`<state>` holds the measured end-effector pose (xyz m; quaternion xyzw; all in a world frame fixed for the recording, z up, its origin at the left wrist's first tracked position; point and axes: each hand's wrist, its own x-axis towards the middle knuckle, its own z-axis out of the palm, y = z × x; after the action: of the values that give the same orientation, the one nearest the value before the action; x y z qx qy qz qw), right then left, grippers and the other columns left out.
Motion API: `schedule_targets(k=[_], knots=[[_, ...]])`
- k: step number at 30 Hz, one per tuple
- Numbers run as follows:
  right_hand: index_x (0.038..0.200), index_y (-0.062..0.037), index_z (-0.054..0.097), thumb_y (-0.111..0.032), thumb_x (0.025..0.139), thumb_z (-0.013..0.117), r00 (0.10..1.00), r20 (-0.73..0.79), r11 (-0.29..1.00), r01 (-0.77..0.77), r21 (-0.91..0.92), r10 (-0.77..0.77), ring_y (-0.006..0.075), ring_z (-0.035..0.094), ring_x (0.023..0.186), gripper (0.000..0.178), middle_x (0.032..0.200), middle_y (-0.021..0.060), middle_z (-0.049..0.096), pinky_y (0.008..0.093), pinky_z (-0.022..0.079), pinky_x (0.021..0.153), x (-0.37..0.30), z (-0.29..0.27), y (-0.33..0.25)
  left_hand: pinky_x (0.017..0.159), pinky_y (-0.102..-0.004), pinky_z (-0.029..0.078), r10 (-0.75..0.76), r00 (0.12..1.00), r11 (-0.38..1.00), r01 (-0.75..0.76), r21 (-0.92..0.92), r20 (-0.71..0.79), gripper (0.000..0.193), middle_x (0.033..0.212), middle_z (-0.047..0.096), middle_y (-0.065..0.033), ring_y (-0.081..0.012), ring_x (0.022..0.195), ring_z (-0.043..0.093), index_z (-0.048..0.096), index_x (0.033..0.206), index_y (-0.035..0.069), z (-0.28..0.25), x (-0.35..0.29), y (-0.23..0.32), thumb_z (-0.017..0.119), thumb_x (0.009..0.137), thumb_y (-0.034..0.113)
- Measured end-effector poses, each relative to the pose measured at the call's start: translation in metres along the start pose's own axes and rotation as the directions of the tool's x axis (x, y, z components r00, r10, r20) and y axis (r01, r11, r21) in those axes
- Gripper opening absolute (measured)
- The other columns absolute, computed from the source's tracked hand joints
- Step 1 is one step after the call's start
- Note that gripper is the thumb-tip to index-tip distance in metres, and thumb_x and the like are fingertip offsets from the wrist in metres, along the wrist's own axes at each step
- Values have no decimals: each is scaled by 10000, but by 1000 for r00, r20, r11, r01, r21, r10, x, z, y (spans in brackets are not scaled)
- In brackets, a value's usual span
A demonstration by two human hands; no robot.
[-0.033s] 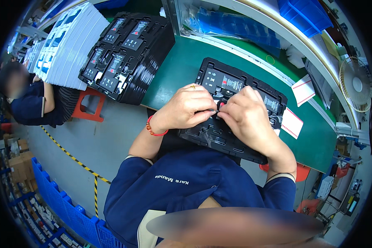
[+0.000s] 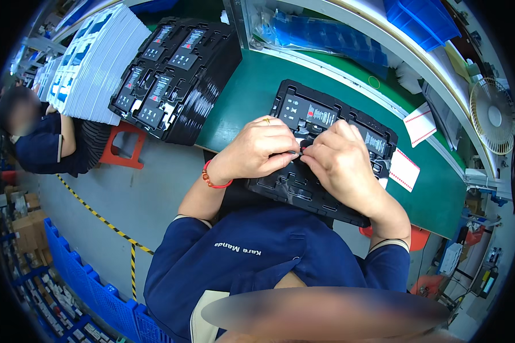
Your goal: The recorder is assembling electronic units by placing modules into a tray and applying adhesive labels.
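A black moulded tray (image 2: pixel 296 197) lies at the edge of the green table, partly over my lap. Flat black batteries with white printing sit in its recesses; one battery (image 2: pixel 293 110) is at the far left and another (image 2: pixel 375 142) at the right. Over the middle of the tray, my left hand (image 2: pixel 263 147) has thumb and index finger pinched. My right hand (image 2: pixel 340 157) is pinched too, its fingertips almost meeting the left ones. Whatever lies between the fingertips is too small and hidden to name.
A tall stack of black trays (image 2: pixel 212 74) with batteries stands left on the green table (image 2: pixel 234 108). Beside it rises a stack of white sheets (image 2: pixel 106 63). Red-edged cards (image 2: pixel 405 171) lie right, near a fan (image 2: pixel 493 116). A co-worker (image 2: pixel 40 137) sits far left.
A small red spot visible between my fingertips is now out of sight. My right fingers have shifted slightly; the tray and my left hand stay in place.
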<state>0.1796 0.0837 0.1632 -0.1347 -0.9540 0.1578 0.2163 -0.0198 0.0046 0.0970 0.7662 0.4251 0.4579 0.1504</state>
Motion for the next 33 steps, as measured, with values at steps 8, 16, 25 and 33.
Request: schedule_targets(k=[8, 16, 25, 33], knots=[[727, -59, 585, -135, 629, 721, 991, 61, 962, 130, -240, -119, 248, 520, 798, 184, 762, 61, 545, 377, 405, 745, -11, 16, 6, 752, -363, 501, 36, 999, 999, -36, 23, -19, 165, 789, 654, -78, -258, 756, 638, 699, 830, 46, 1, 4, 5, 775, 685, 23], [855, -50, 703, -111, 758, 772, 771, -497, 891, -454, 8, 398, 301, 621, 812, 134, 848, 112, 690, 418, 459, 748, -83, -39, 86, 885, -444, 515, 59, 995, 976, -73, 203, 76, 341, 950, 716, -81, -266, 906, 683, 735, 857, 59, -7, -23, 22, 853, 659, 310], [977, -94, 756, -62, 777, 716, 605, -360, 563, -795, -226, 710, 297, 579, 972, 207, 974, 99, 664, 425, 419, 872, -212, -8, 191, 872, -445, 498, 38, 991, 983, -60, 171, 131, 357, 941, 710, -89, -274, 915, 673, 714, 807, 38, -5, 11, 29, 839, 692, 353], [882, -51, 721, -23, 771, 707, 700, -388, 676, -702, -223, 599, 291, 591, 896, 116, 878, 105, 625, 400, 455, 821, -213, -4, 202, 923, -430, 490, 67, 945, 983, -118, 142, 319, 267, 1024, 683, -98, -312, 1004, 639, 709, 952, 37, 23, 77, 26, 795, 750, 190]])
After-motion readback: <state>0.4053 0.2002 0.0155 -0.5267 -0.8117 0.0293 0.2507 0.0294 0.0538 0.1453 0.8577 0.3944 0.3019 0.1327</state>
